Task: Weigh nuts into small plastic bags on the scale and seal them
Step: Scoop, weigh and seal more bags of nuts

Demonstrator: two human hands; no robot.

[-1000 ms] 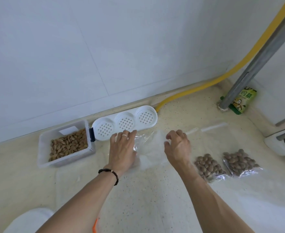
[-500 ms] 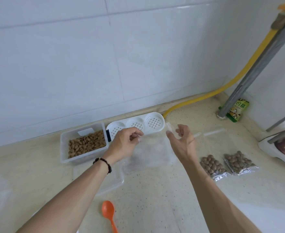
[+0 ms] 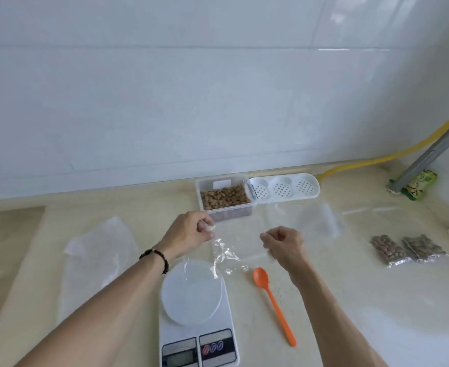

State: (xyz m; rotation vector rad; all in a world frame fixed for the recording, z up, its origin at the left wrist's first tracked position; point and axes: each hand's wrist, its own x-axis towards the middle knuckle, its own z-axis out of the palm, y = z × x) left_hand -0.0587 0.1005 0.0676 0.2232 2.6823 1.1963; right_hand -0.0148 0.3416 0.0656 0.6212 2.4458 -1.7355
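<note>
My left hand (image 3: 189, 234) and my right hand (image 3: 284, 245) each pinch a top corner of an empty clear plastic bag (image 3: 234, 252), stretched between them just above the counter. Its lower edge hangs over the far rim of the white scale (image 3: 196, 313), which stands close to me with a round platform. Behind the bag, a clear tub of nuts (image 3: 224, 198) stands by the wall. An orange spoon (image 3: 273, 300) lies right of the scale. Two filled bags of nuts (image 3: 406, 249) lie at the right.
The tub's white perforated lid (image 3: 284, 188) lies open beside it. More empty clear bags (image 3: 321, 221) lie behind my right hand, and a plastic sheet (image 3: 99, 250) lies at the left. A yellow hose (image 3: 376, 154), a grey pipe and a green packet (image 3: 419, 185) fill the right corner.
The view has pulled back and swung left, bringing the scale and spoon into sight. Both hands have lifted the clear bag off the pile and brought it nearer, over the scale's far edge.
</note>
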